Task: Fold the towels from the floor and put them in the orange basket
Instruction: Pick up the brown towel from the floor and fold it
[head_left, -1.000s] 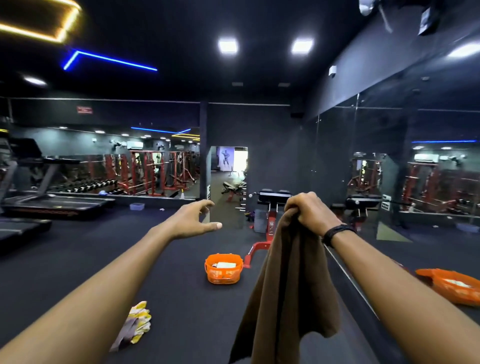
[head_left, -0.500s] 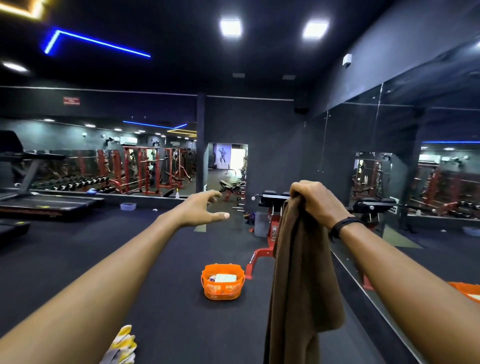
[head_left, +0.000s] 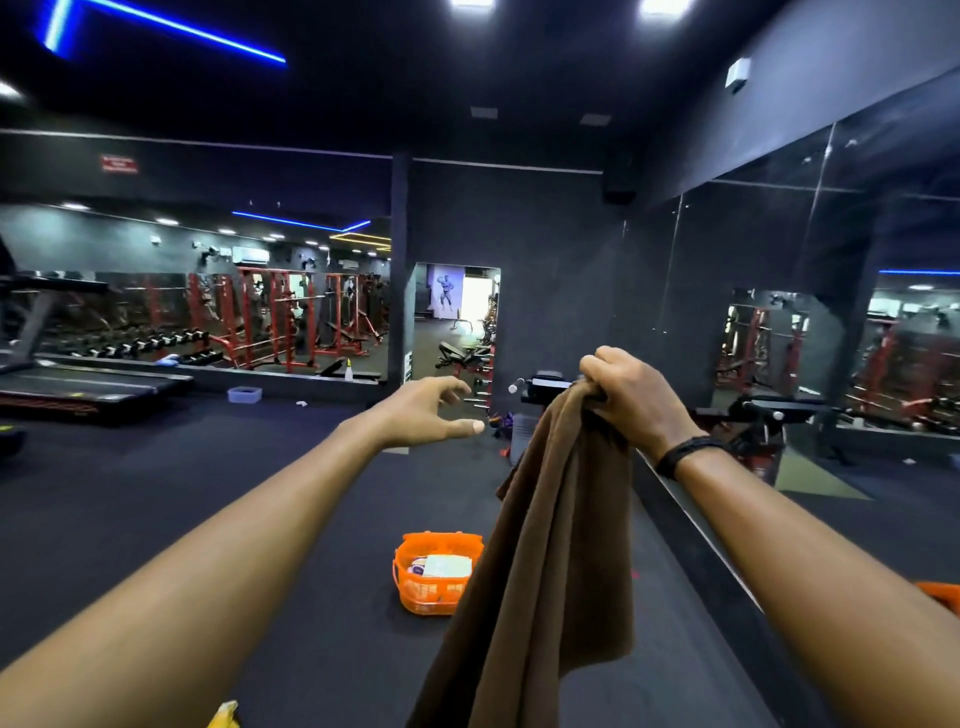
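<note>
Brown towel (head_left: 545, 561) hangs from gripping right hand (head_left: 631, 400) over dark gym floor (head_left: 156, 493); left hand (head_left: 421, 413) fingers spread, empty.

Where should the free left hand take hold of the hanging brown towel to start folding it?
Judging by its pose, pinch the top edge of the brown towel beside the right hand, coming from the left. It hangs bunched from that one grip, and the open left hand is level with it.

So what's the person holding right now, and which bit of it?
The right hand grips a brown towel by its bunched top edge, and the rest hangs down. The left hand is open and holds nothing.
</note>
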